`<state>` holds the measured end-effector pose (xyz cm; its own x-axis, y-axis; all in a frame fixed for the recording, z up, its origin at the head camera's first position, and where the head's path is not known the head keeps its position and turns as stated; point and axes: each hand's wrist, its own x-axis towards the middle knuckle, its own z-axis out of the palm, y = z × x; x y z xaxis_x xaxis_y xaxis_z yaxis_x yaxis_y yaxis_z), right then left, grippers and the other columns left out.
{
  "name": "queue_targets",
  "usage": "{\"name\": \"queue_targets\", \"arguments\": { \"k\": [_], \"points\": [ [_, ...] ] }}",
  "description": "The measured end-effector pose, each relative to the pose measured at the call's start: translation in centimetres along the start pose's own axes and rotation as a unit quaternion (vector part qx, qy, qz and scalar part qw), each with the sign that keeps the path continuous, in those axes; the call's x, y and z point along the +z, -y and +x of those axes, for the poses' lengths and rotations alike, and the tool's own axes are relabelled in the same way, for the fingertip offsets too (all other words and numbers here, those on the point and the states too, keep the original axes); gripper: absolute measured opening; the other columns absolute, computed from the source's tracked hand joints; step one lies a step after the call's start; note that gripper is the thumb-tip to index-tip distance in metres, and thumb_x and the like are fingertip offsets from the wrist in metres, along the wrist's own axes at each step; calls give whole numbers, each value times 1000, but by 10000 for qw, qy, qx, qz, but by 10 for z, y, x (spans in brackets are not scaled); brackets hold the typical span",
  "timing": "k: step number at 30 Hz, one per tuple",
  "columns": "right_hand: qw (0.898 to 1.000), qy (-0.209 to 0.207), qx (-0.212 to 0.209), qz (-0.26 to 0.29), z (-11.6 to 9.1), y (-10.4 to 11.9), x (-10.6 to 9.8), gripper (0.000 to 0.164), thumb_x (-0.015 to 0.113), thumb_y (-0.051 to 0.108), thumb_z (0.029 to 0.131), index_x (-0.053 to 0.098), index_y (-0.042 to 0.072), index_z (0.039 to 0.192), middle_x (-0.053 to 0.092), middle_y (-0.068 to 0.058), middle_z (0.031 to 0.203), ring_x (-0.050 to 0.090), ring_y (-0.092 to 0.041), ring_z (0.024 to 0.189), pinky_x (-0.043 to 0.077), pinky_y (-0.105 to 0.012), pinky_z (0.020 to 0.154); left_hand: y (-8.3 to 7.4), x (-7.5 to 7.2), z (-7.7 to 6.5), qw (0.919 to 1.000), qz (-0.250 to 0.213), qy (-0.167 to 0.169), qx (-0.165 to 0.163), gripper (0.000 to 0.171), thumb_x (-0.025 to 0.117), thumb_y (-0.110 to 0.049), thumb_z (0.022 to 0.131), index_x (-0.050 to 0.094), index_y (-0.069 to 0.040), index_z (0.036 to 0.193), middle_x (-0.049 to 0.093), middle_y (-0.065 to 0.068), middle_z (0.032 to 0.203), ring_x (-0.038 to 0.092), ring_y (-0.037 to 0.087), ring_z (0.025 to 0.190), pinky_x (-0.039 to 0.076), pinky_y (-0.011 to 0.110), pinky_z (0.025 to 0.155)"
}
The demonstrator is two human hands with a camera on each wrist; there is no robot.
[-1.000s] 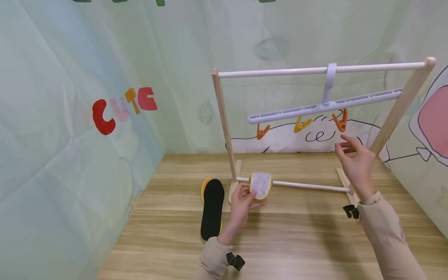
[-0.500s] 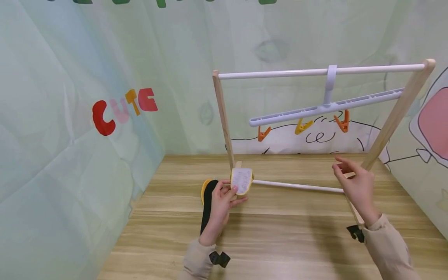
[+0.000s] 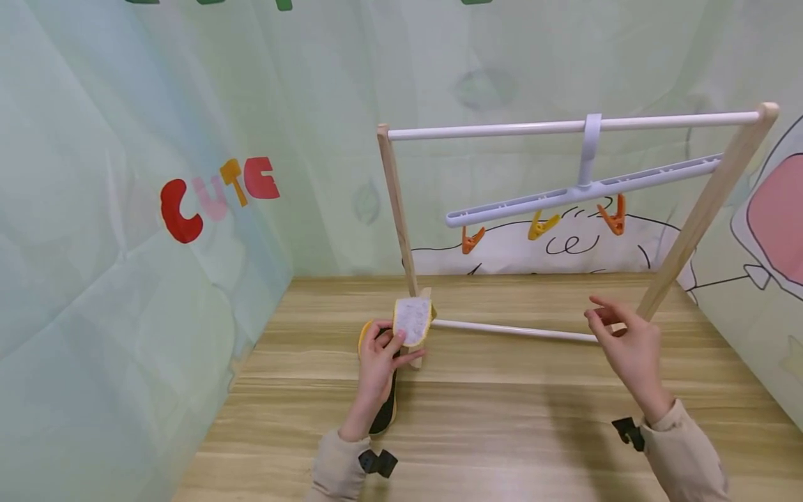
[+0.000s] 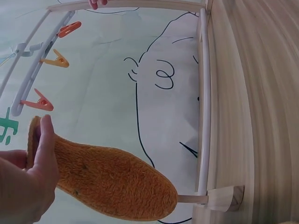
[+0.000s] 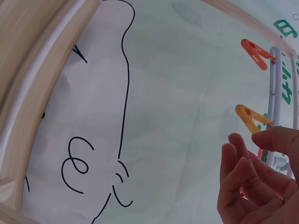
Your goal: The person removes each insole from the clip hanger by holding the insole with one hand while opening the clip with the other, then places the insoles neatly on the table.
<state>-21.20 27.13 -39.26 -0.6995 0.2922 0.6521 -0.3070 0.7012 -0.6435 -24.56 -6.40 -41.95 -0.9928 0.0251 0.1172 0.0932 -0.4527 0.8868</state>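
Note:
My left hand (image 3: 378,362) pinches a fuzzy insole (image 4: 112,184) by one end, with a thumb along one side and fingers on the other. The left wrist view shows its orange pile; in the head view its whitish underside (image 3: 412,321) shows with a yellow edge. Below that hand on the table lies a black insole (image 3: 385,411), partly hidden, with a yellow edge (image 3: 364,338) beneath it. My right hand (image 3: 627,345) hovers by the rack's right leg, fingers loosely bent, holding nothing. Orange and yellow clips (image 3: 543,225) hang under a pale hanger (image 3: 583,189).
The hanger hooks over the white top bar (image 3: 489,130) of a wooden-legged rack. A lower white bar (image 3: 514,330) runs near the wood-grain table (image 3: 489,432). Printed cloth walls (image 3: 332,174) stand behind and on both sides.
My left hand has moved left with the fuzzy insole, now over the black insole. My right hand has dropped away from the right orange clip. The clips stay on the hanger.

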Motion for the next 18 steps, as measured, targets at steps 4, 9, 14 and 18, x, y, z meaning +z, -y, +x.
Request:
{"name": "queue_targets", "arguments": {
  "k": [4,9,14,18],
  "points": [
    [10000,15,-1,72,-7,1,3,21,65,16,80,68,4,97,67,-3,70,46,20,61,38,-4,47,-6,-5,1,10000,-48,17,76,18,46,7,87,46,-10,92,54,4,84,62,15,76,55,37,64],
    [9998,120,65,115,-16,1,4,19,66,9,78,67,2,96,64,10,67,46,21,62,40,-3,49,-15,-9,3,9999,-57,-36,89,17,46,6,88,46,-11,93,53,4,86,62,15,78,56,35,64],
    [9995,312,-19,11,-25,-1,8,22,67,2,75,67,1,96,65,1,66,42,23,63,39,-6,47,-20,-11,6,9995,38,-270,173,17,46,5,88,45,-10,95,55,3,87,61,13,79,56,36,65],
    [9991,426,-20,59,-31,-3,13,21,66,2,75,67,2,96,65,-15,69,42,22,63,39,-7,46,-23,-12,9,9982,-35,-456,383,17,46,4,88,46,-12,94,57,1,86,61,12,77,55,36,66]
  ]
}}
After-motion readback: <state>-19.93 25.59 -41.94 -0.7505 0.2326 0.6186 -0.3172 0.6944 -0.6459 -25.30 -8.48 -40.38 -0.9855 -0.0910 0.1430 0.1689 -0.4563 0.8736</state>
